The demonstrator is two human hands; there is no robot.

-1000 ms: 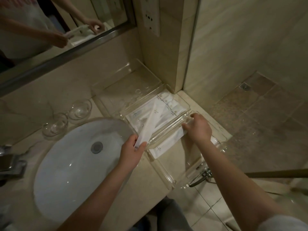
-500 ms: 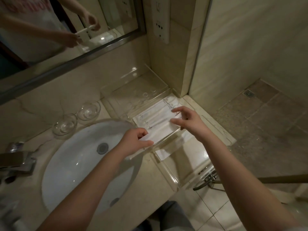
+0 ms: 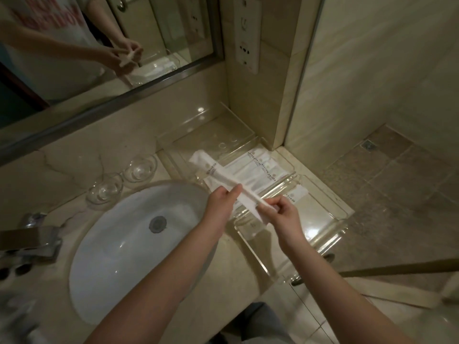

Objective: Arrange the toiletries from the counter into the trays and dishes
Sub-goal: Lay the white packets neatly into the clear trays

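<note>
1. Counter [image 3: 236, 271]: beige stone, nearest item, running left to right under everything listed.
2. Sink [image 3: 119, 247]: white oval basin set in the counter at near left, round drain [image 3: 157, 224] at its middle. A metal tap [image 3: 29, 240] stands at its left edge.
3. Left hand [image 3: 219, 206]: over the right rim of the sink, fingers curled, thumb and fingers pinching the long packet about halfway along.
4. Right hand [image 3: 285, 218]: just right of the left hand, fingers curled, pinching the near end of the same packet.
5. Long packet [image 3: 218, 170]: white, narrow, printed wrapper. Held off the counter between both hands, slanting from near right to far left above the trays.
6. Near tray [image 3: 313, 219]: clear plastic, at the right end of the counter. One small white packet [image 3: 296, 194] lies at its far edge.
7. Middle tray [image 3: 285, 165]: clear plastic, touching the near tray's far side. It holds a row of flat white packets [image 3: 258, 170] side by side.
8. Two glass dishes [image 3: 140, 167]: small, round, clear, side by side on the counter beyond the sink.
9. Far tray [image 3: 211, 137]: clear plastic, in the corner against the wall.
10. Mirror [image 3: 99, 45]: on the far wall, metal frame, reflecting both hands and the packet.
11. Socket panel [image 3: 248, 33]: white, on the wall right of the mirror.
</note>
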